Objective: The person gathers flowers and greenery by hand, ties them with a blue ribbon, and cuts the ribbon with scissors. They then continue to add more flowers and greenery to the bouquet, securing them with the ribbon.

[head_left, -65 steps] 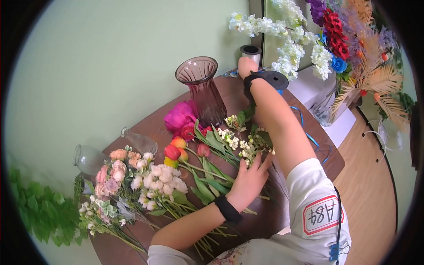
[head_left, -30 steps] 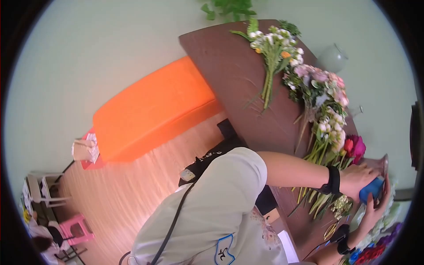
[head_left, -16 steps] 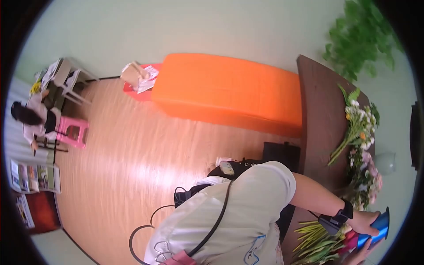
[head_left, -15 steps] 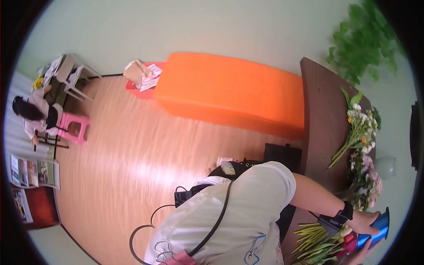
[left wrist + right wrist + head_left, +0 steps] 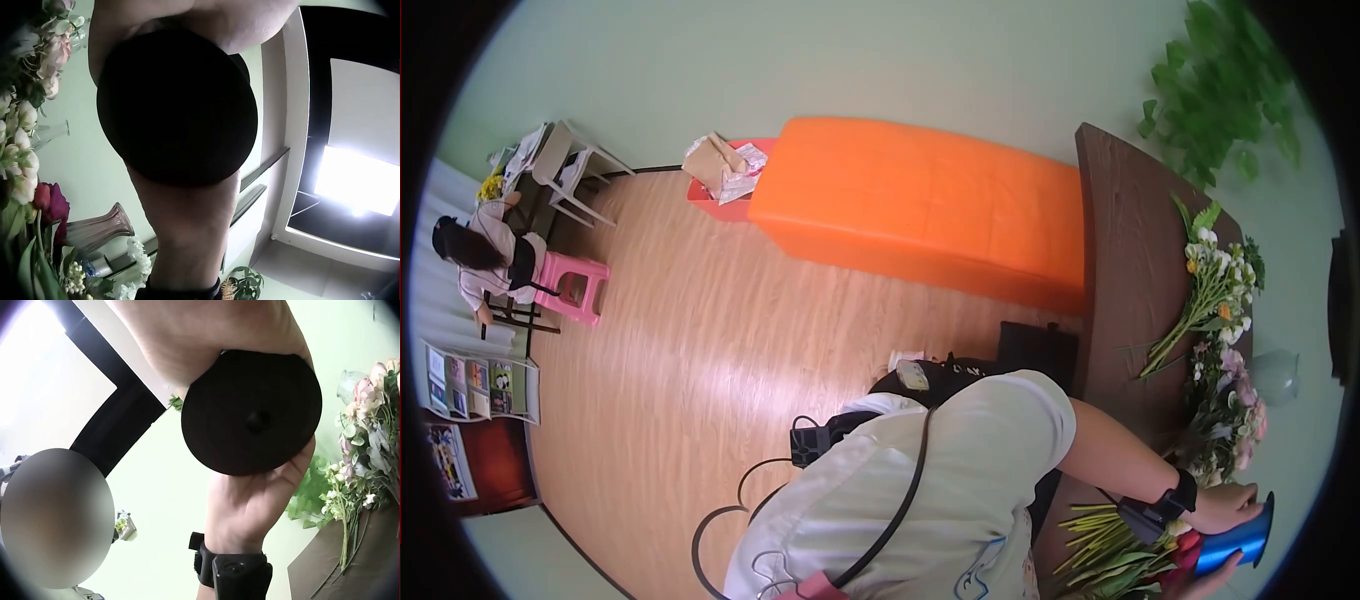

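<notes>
Both hands hold a spool of shiny blue ribbon (image 5: 1234,545) with black round ends, at the right edge of the head view. From above, the left hand (image 5: 1222,507) grips it with curled fingers. The right hand (image 5: 1222,578) holds it from below, partly cut off by the dark view edge. In the left wrist view, the spool's black end (image 5: 178,109) covers much of both hands' fingers. The right wrist view shows the other black end (image 5: 250,412) with the left hand (image 5: 240,512) behind it. Tulips with green stems (image 5: 1090,540) lie under the hands.
White flowers (image 5: 1215,275) and pink flowers (image 5: 1240,395) lie along the brown table (image 5: 1125,230), near a clear glass vase (image 5: 1277,378). A purple ribbed vase (image 5: 103,228) stands beyond. An orange bench (image 5: 920,200) adjoins the table. Another person (image 5: 490,255) sits far left.
The right hand was reaching to the table's back by the spools and the left touching the berry stems. Both came together on the blue spool. The head view swung left; lately the spool tilted slightly.
</notes>
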Tool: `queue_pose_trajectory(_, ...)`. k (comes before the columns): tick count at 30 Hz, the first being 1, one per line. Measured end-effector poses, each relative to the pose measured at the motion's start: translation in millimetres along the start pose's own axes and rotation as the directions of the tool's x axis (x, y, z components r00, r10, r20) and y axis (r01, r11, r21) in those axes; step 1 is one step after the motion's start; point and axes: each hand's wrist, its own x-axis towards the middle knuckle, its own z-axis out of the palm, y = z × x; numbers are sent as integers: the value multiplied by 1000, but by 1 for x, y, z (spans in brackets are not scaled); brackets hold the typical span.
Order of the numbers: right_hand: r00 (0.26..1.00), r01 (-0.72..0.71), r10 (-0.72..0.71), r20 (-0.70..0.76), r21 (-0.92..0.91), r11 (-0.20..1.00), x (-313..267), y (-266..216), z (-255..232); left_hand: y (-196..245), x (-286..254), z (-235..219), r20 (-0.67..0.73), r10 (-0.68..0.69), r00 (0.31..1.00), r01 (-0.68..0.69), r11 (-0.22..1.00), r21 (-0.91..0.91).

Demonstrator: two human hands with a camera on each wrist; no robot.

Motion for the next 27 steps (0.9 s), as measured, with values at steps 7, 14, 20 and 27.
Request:
queue_pose_trajectory(7,962,9,-96,-255,-320,947,-19,-24,-13,-5,-14,33,427,113,897,-13,973,-230)
queue_pose_trajectory(14,689,-250,60,-722,-159,955,-123,19,-111,-29,-45,110,586,187,789,-89,977,-193)
queue_pose_trajectory(20,246,-671,-201,-948,-316,671,-177,79,-229,-35,-48,113,698,-45,715,153,984,-94)
queue_pose_trajectory(27,374,-630,18,-927,-240,738,-177,167,-236,-28,-55,130,705,-144,694,202,979,1)
